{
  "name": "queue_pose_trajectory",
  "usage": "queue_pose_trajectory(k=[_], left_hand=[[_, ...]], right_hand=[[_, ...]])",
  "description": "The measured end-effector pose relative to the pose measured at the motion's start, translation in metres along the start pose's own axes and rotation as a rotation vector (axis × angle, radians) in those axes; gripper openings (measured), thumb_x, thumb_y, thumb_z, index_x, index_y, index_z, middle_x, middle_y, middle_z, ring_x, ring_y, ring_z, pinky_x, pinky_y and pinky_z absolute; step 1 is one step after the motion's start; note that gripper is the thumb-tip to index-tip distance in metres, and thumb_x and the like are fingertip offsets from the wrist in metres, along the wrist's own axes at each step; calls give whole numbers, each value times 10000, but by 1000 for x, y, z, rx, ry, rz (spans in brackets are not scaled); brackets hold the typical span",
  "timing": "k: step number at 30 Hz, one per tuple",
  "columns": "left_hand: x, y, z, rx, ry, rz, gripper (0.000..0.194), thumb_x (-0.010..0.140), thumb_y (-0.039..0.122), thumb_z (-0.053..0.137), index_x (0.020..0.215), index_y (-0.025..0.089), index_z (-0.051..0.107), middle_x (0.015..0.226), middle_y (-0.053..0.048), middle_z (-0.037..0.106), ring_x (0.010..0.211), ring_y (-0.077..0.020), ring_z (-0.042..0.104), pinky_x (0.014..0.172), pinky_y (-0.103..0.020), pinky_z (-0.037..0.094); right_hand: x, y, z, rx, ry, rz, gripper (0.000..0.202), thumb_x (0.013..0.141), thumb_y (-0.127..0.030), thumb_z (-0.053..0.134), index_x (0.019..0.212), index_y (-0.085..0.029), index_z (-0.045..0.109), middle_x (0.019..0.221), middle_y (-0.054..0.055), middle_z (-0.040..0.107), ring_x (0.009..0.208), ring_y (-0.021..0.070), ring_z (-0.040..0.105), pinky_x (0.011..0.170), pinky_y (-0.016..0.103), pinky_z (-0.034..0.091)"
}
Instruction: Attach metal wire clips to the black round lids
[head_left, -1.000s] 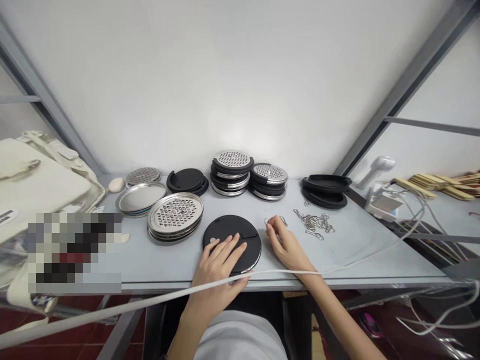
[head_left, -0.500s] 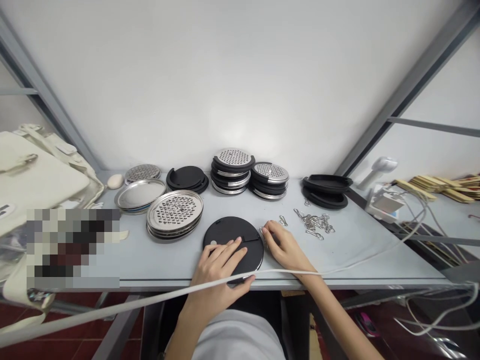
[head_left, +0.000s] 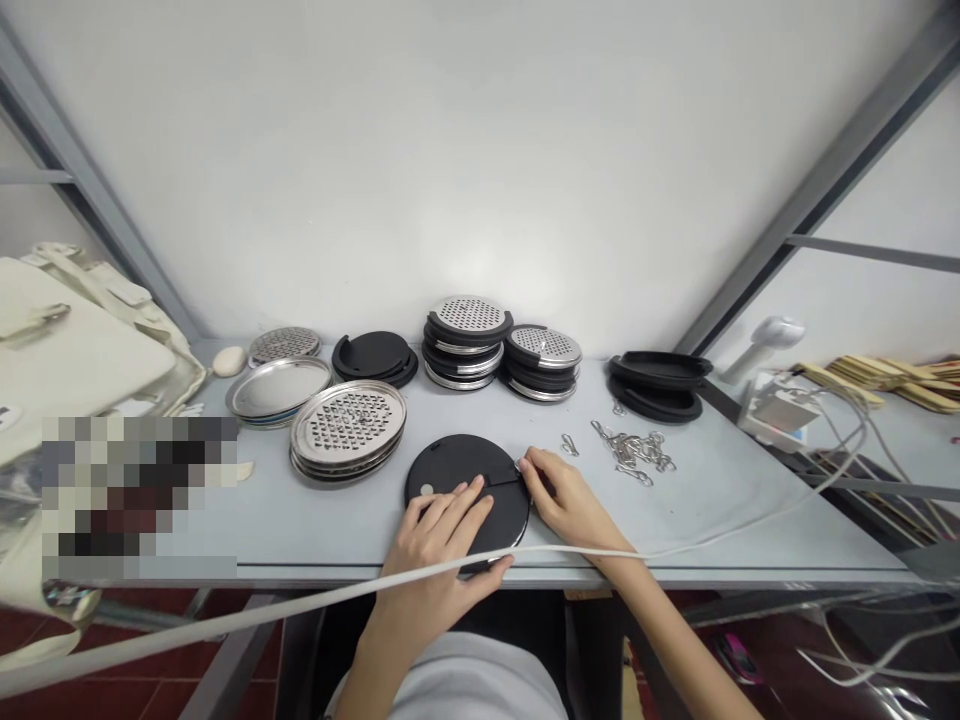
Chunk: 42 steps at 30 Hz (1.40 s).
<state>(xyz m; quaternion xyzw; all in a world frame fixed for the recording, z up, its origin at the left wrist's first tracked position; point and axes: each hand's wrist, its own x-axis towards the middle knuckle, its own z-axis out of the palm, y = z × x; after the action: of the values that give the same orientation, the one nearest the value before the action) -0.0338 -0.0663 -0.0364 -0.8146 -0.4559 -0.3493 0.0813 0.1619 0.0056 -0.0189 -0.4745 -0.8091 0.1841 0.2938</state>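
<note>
A round black plastic disc [head_left: 442, 462] with a shiny metal edge lies near the table's front edge. My left hand [head_left: 435, 535] rests over it, fingers stretched flat on top and the thumb along its near rim. At the disc's right edge, beside a slot, my right hand [head_left: 559, 495] pinches a small metal clip [head_left: 517, 465], mostly hidden by the fingertips. One loose metal clip [head_left: 570, 445] lies just beyond that hand. Farther right is a pile of similar metal clips [head_left: 637, 450].
Stacked metal grater plates [head_left: 349, 425] and plain metal discs [head_left: 277, 388] stand left. Assembled round graters [head_left: 466, 340] are stacked at the back, with black holders [head_left: 664, 385] to their right. A white cable [head_left: 315, 592] crosses in front of my hands. A cream bag [head_left: 82, 340] sits far left.
My right hand has moved slightly left with the metal clip, bringing it against the disc's edge. The left hand stays on the disc. The view has shifted a little.
</note>
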Motion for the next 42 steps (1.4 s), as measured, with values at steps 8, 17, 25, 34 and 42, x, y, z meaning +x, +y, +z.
queue_pose_trajectory(k=[8,17,25,34,42], left_hand=[[1,0,-1,20,-5,5,395,870,380,573,1219,195,576,1313,-54,584,1104,-241,601,927,-408,419],[1,0,-1,35,-12,-5,400,867,393,579,1219,203,581,1317,-59,581,1111,-245,594,936,-402,410],[-2,-2,2,48,-13,-3,413,875,389,567,1238,193,569,1328,-65,571,1135,-237,579,931,-385,409],[-2,-2,0,-6,16,-21,397,852,373,607,1214,212,585,1310,-28,589,1100,-218,595,930,-380,401],[-2,-2,-2,-61,51,-19,364,822,388,641,1149,229,621,1256,-33,628,1032,-221,621,912,-395,407]], right_hand=[[-1,2,1,-18,-45,12,265,978,-276,301,734,-216,385,702,15,519,672,165,495,643,277,369],[-3,4,-1,-47,-66,10,252,946,-234,340,695,-215,323,651,-8,469,633,148,458,610,264,337],[-5,4,-1,-34,-70,20,273,963,-262,331,695,-213,319,646,-14,449,631,147,434,616,265,331],[-4,2,0,0,-57,40,285,986,-315,303,726,-217,365,675,-1,483,646,156,464,615,265,354],[-4,4,0,-23,-59,13,288,987,-301,299,716,-218,352,673,2,488,650,159,468,622,270,352]])
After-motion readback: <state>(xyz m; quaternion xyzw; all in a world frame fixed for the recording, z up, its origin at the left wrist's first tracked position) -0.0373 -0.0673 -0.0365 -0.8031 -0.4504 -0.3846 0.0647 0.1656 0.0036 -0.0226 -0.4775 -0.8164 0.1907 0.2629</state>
